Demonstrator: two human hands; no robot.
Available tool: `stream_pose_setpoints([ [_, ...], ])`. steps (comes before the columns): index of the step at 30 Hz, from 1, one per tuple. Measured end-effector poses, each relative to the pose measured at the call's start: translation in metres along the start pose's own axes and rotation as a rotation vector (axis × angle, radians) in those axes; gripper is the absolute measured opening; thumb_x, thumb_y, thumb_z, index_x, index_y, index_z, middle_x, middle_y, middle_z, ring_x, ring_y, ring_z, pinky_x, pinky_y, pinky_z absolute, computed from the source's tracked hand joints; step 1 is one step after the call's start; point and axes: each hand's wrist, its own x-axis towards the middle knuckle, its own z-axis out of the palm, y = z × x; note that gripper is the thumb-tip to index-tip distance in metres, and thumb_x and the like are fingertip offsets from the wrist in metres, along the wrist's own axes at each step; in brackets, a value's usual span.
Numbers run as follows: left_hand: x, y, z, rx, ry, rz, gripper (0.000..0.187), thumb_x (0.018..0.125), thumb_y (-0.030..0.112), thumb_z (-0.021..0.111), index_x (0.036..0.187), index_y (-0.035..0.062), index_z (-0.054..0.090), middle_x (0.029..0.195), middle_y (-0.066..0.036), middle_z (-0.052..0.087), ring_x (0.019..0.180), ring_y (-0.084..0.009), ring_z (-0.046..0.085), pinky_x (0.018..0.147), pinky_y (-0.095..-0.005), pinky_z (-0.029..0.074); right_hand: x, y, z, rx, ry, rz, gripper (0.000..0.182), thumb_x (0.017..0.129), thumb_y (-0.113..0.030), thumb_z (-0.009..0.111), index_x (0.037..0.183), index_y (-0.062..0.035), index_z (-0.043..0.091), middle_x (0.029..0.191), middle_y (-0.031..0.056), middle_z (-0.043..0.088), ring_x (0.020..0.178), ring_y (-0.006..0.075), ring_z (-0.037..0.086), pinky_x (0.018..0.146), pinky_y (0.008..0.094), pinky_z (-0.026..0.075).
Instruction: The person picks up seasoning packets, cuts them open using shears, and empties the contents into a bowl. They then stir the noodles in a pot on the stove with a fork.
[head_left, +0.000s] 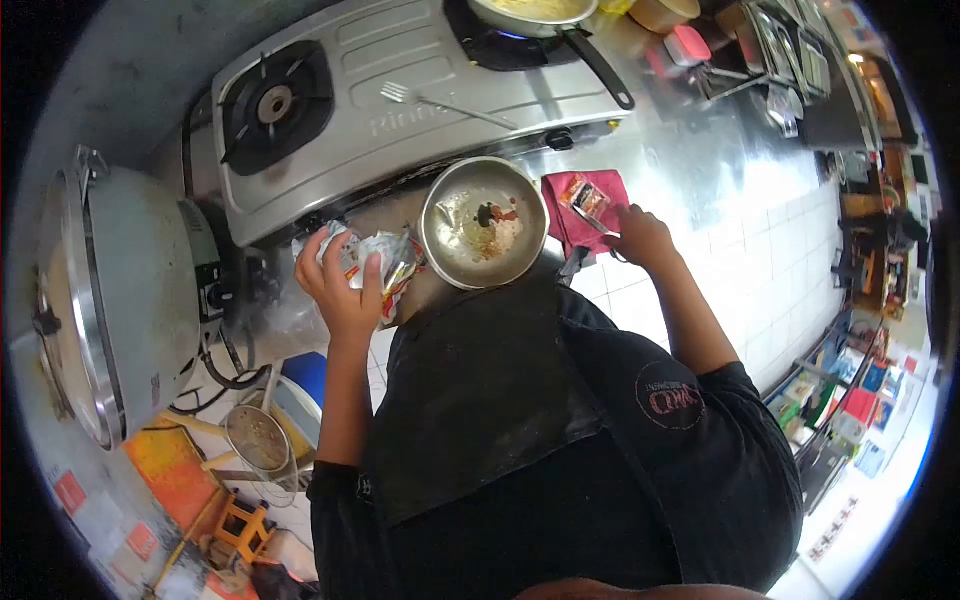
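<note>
A round metal bowl [462,232] stands on the counter before me, holding small heaps of dark, red, pale and greenish-brown seasoning. Left of it, my left hand [343,283] has its fingers curved over crumpled foil-like packets [398,262]. On the right lies a folded red cloth [572,232] with a small printed sachet [586,199] on top. My right hand [641,238] is at the cloth's right edge, its fingers bent round the end of a thin metal object [592,222].
Behind the bowl is a two-burner stove [380,120] with a fork [445,105] lying on it. A pan [535,12] sits over a lit flame, its black handle pointing right. A large lidded cooker [150,300] stands at the left.
</note>
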Motion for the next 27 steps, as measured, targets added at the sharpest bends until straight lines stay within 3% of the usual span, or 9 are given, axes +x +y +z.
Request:
stream_pose_setpoints([
  [2,0.020,0.012,0.007,-0.002,-0.024,0.064,0.020,0.087,0.022,0.068,0.101,0.0076,0.067,0.114,-0.010,0.061,0.112,-0.0319,0.052,0.100,-0.0470,0.035,-0.003,0.002,0.013,0.089,0.055,0.034,0.049,0.082,-0.035,0.073,0.119,-0.0088,0.054,0.111,0.0151,0.061,0.096,0.0360,0.065,0.084,0.0441,0.054],
  [6,0.045,0.072,0.031,-0.211,-0.231,0.295,0.017,0.083,0.019,0.070,0.095,0.0084,0.067,0.101,-0.006,0.064,0.100,-0.0293,0.057,0.090,-0.0432,0.042,0.000,0.029,0.047,0.305,0.272,0.010,0.041,0.081,-0.032,0.073,0.111,-0.0089,0.056,0.109,0.0128,0.061,0.098,0.0348,0.064,0.081,0.0455,0.053],
  [10,0.066,0.151,0.077,-0.306,-0.454,0.510,0.015,0.084,0.018,0.068,0.095,0.0086,0.067,0.104,-0.005,0.064,0.102,-0.0280,0.057,0.089,-0.0426,0.043,-0.018,0.049,0.064,0.330,0.408,-0.120,0.029,0.083,-0.027,0.070,0.103,-0.0090,0.060,0.108,0.0101,0.061,0.100,0.0319,0.062,0.081,0.0447,0.052],
  [14,0.077,0.193,0.145,-0.176,-0.691,0.749,0.019,0.086,0.019,0.063,0.101,0.0080,0.068,0.110,-0.007,0.065,0.110,-0.0276,0.057,0.091,-0.0439,0.044,-0.028,0.076,0.085,0.503,0.441,-0.279,0.029,0.081,-0.020,0.070,0.108,-0.0124,0.064,0.114,0.0072,0.059,0.105,0.0289,0.059,0.084,0.0425,0.052],
  [17,0.073,0.208,0.186,-0.051,-0.620,0.897,0.021,0.087,0.018,0.059,0.104,0.0080,0.068,0.112,-0.008,0.065,0.114,-0.0283,0.057,0.092,-0.0437,0.045,-0.027,0.088,0.097,0.464,0.474,-0.332,0.033,0.078,-0.017,0.070,0.110,-0.0138,0.064,0.116,0.0063,0.059,0.108,0.0272,0.058,0.086,0.0400,0.053],
  [19,0.071,0.217,0.199,-0.042,-0.708,0.905,0.024,0.090,0.017,0.056,0.108,0.0077,0.068,0.114,-0.010,0.064,0.117,-0.0289,0.056,0.091,-0.0440,0.045,-0.021,0.098,0.111,0.526,0.496,-0.381,0.026,0.078,-0.018,0.069,0.103,-0.0125,0.067,0.114,0.0060,0.060,0.103,0.0271,0.060,0.084,0.0392,0.054],
  [21,0.063,0.213,0.227,0.033,-0.729,0.851,0.018,0.084,0.014,0.057,0.097,0.0111,0.069,0.100,-0.007,0.065,0.112,-0.0281,0.058,0.095,-0.0421,0.046,-0.018,0.105,0.117,0.577,0.533,-0.380,0.022,0.077,-0.022,0.069,0.096,-0.0106,0.068,0.111,0.0068,0.061,0.100,0.0273,0.062,0.082,0.0396,0.054],
  [25,0.078,0.231,0.233,0.123,-0.792,0.835,0.020,0.084,0.021,0.061,0.102,0.0146,0.068,0.098,-0.010,0.064,0.090,-0.0314,0.066,0.072,-0.0473,0.053,-0.028,0.143,0.119,0.487,0.419,-0.271,0.020,0.077,-0.023,0.067,0.094,-0.0122,0.068,0.110,0.0058,0.061,0.094,0.0265,0.065,0.076,0.0406,0.056],
  [27,0.080,0.238,0.236,0.209,-0.858,0.843,0.018,0.085,0.023,0.061,0.098,0.0148,0.070,0.095,-0.011,0.065,0.080,-0.0318,0.067,0.067,-0.0472,0.054,-0.036,0.169,0.129,0.489,0.578,-0.251,0.020,0.075,-0.022,0.067,0.093,-0.0115,0.067,0.107,0.0055,0.060,0.093,0.0261,0.065,0.073,0.0415,0.056],
])
